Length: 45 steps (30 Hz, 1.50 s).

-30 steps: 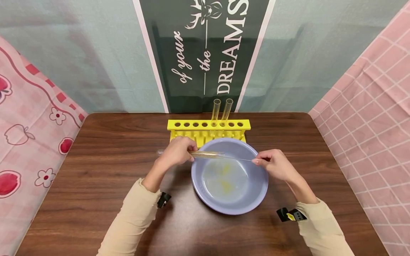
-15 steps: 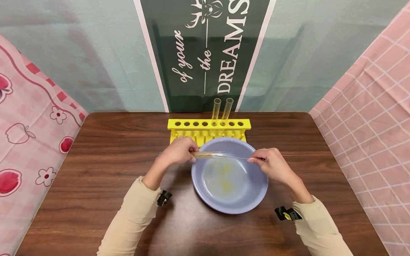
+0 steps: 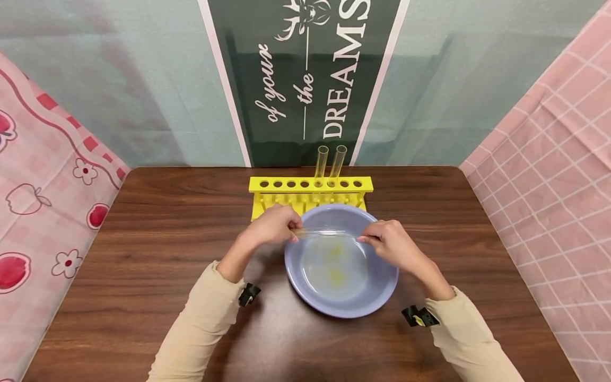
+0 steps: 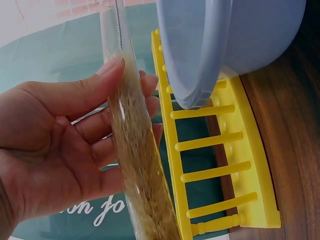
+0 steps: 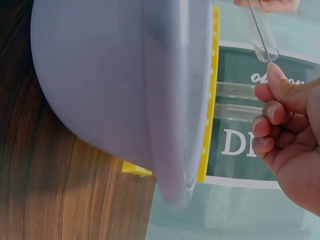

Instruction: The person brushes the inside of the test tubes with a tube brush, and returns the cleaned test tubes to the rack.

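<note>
My left hand (image 3: pixel 277 225) grips a clear glass test tube (image 3: pixel 326 232), which lies nearly level over the far part of a lavender basin (image 3: pixel 341 313). Inside that tube is a bristle brush (image 4: pixel 131 115), its tan bristles filling the part at and beyond my left fingers in the left wrist view. A thin twisted wire (image 5: pixel 257 27) runs from the bristles out through the tube's mouth. Close to that mouth, my right hand (image 3: pixel 389 241) pinches the wire between thumb and forefinger. Cloudy water with yellowish patches shows in the basin.
A yellow test tube rack (image 3: pixel 286 184) stands behind the basin, partly hidden by it. Two clear tubes, one on the left (image 3: pixel 321 165) and one on the right (image 3: pixel 338 165), stand upright in the rack. Under everything is a dark wood table (image 3: pixel 181 228), with fabric backdrops around it.
My right hand has moved left toward the tube's mouth, so less wire shows outside. My left hand, with the tube, has shifted slightly right. Rack and basin stay in place.
</note>
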Available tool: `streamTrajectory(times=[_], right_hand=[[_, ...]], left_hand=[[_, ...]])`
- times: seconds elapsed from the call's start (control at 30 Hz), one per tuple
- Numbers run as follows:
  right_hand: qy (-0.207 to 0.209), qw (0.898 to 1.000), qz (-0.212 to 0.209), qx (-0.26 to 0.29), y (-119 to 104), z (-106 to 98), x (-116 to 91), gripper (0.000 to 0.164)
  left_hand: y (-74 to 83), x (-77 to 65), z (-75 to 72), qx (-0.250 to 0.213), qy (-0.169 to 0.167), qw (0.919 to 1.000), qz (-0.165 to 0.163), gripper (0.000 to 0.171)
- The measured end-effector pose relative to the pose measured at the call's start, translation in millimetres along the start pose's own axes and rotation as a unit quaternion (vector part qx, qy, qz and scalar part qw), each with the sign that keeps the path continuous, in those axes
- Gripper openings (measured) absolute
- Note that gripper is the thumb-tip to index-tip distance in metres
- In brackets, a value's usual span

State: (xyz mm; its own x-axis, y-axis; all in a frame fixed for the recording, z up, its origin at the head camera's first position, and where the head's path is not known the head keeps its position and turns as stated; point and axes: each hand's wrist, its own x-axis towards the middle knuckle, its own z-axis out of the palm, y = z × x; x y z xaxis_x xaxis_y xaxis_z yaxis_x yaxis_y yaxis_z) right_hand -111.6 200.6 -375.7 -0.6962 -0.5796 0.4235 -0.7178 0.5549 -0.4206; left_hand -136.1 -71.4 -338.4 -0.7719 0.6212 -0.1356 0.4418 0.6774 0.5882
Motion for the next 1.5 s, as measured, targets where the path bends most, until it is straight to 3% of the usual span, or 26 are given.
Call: streamTrajectory(times=[0.07,0.27,0.4,0.6,0.73,0.93,1.27,1.5], right_hand=[[-0.001,1.0,-0.005,0.001,-0.9,2.0,1.3,0.019],[-0.002,1.0,-0.007,0.009,-3.3,4.7,3.9,0.021],[-0.002,1.0,-0.004,0.017,-4.8,4.8,4.4,0.022],[-0.036,0.996,0.061,0.056,-5.1,3.0,2.5,0.023],[-0.072,0.984,0.133,0.091,-4.4,2.1,0.8,0.021],[-0.103,0.96,0.217,0.144,-3.7,1.5,0.1,0.02],[-0.128,0.937,0.263,0.192,-1.9,2.2,1.5,0.027],[-0.141,0.912,0.301,0.241,-3.2,0.3,2.6,0.029]], left_hand=[[1.6,0.5,-0.1,0.0,-0.002,1.0,-0.002,0.02],[5.1,0.0,0.0,0.0,-0.001,0.9998,0.019,0.039],[5.9,-0.7,0.2,0.004,0.002,0.9998,0.019,0.039],[5.2,0.8,3.0,0.01,-0.006,0.9999,-0.009,0.027],[4.7,0.0,5.8,0.005,-0.008,0.9996,-0.028,0.013],[5.3,-2.3,9.2,-0.009,-0.011,0.9984,-0.056,0.015],[4.8,-1.2,18.8,0.005,-0.003,0.9972,-0.075,0.019],[4.3,-1.5,22.0,0.023,0.008,0.9982,-0.054,0.023]])
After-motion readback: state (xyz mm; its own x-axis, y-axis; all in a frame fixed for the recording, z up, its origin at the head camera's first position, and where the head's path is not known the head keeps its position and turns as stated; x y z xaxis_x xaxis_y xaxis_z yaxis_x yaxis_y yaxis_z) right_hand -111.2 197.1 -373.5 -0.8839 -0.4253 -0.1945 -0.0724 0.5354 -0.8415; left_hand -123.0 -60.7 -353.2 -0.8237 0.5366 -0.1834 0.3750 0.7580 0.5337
